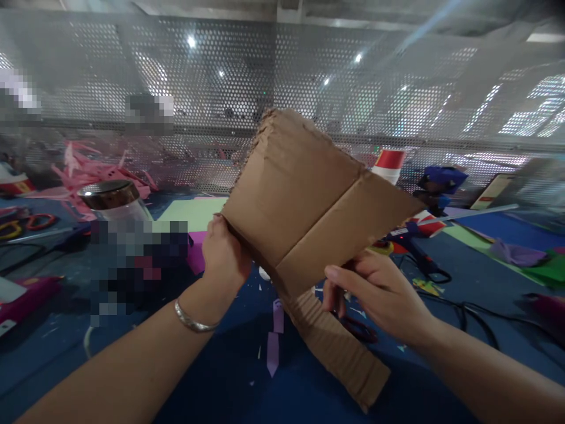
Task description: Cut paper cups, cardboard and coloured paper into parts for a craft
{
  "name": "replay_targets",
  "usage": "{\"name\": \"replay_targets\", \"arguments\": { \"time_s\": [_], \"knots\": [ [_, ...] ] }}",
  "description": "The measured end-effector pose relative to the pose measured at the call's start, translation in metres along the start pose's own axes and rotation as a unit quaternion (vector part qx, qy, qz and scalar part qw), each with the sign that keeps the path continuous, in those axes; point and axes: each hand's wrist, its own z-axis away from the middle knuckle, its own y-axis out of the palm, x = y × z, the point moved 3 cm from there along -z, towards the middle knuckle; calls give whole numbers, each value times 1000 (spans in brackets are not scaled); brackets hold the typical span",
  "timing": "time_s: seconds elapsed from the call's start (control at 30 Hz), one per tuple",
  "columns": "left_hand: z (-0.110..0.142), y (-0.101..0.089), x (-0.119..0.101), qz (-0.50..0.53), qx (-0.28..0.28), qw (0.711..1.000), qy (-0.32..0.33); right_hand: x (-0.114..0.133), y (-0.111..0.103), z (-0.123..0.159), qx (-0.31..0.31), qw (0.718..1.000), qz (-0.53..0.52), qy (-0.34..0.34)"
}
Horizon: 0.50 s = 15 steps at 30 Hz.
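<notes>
A piece of brown cardboard (300, 194) is held up in front of me, tilted, with a crease across it and ragged torn edges. My left hand (226, 253) grips its lower left edge, the fingers partly hidden behind it. At the lower right edge, my right hand (371, 288) pinches the cardboard between thumb and fingers. From its lower corner a ribbed cardboard strip (339, 347) hangs down towards the table; whether the two are joined I cannot tell. Small purple paper pieces (273, 350) lie below on the blue table.
A jar with a metallic lid (110, 194) stands at left, near pink paper scraps (83, 176). To the right are a glue gun (417, 250), black cables (474, 318), a red-and-white paper cup (389, 165) and coloured sheets (521, 227). A perforated metal screen (247, 76) stands behind the table.
</notes>
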Motion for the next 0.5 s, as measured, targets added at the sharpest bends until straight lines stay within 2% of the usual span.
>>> {"name": "replay_targets", "arguments": {
  "time_s": [0.1, 0.23, 0.33, 0.4, 0.5],
  "knots": [
    [-3, 7, 12, 2, 50, 994, -100, 9, -9, -1, -14, 999, 23, -34],
    [-3, 12, 16, 7, 108, 985, -134, 36, -37, -13, -92, 983, 135, -88],
    [0, 12, 18, -12, 155, 978, -137, 58, -67, -32, -188, 940, 259, -120],
    [2, 10, 21, -36, 169, 977, -127, 69, -85, -48, -223, 907, 333, -131],
    [4, 7, 28, -70, 166, 980, -85, 79, -114, -75, -278, 862, 411, -103]
  ]
}}
